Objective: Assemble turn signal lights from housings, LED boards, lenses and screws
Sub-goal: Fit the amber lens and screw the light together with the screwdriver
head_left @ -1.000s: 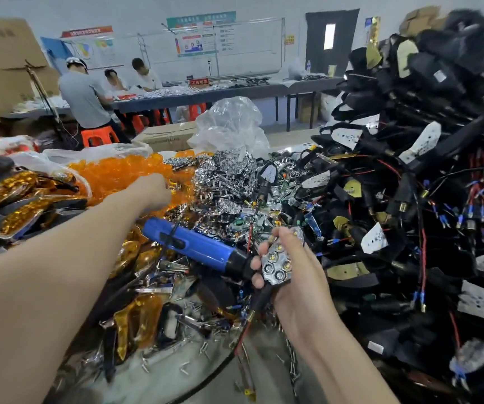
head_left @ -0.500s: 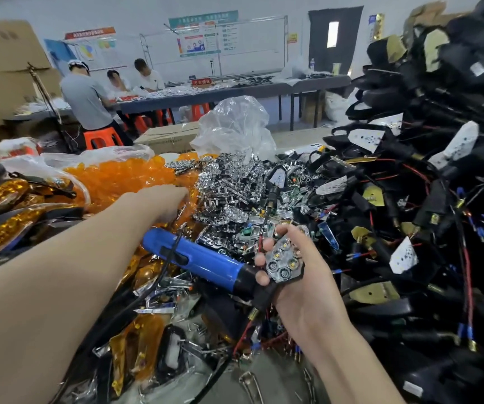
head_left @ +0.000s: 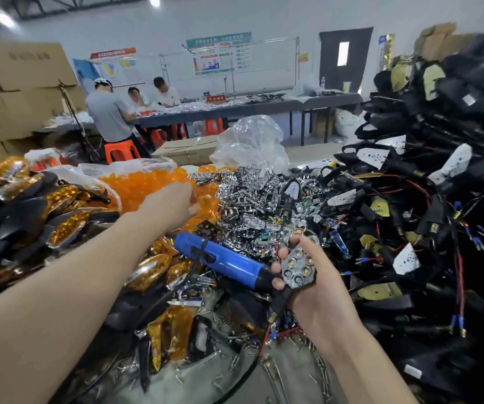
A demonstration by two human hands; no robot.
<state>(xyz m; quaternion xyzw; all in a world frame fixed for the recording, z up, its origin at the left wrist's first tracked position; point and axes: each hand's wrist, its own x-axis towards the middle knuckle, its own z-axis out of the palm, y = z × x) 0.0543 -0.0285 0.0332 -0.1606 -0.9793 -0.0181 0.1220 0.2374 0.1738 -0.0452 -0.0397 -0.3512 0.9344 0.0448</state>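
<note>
**Right hand showing the LED board, left hand in the lenses**

A heap of black housings trailing red and black leads is towering along the right of the bench. On the left, orange lenses are piling up. The left hand is reaching into them with its fingers buried, so I cannot tell its grip. Chrome reflectors are glittering between the two piles. The blue screwdriver is lying across the clutter, its long axis running from upper left to lower right and its black nose pointing at the right hand. That grip is curling round the LED board above mid-bench. The board is facing up at the camera, silvery, with a cluster of round emitters and a black stem and red wire trailing down-left. Printing on the cartons and wall posters is coming through too blurred to read.
</note>
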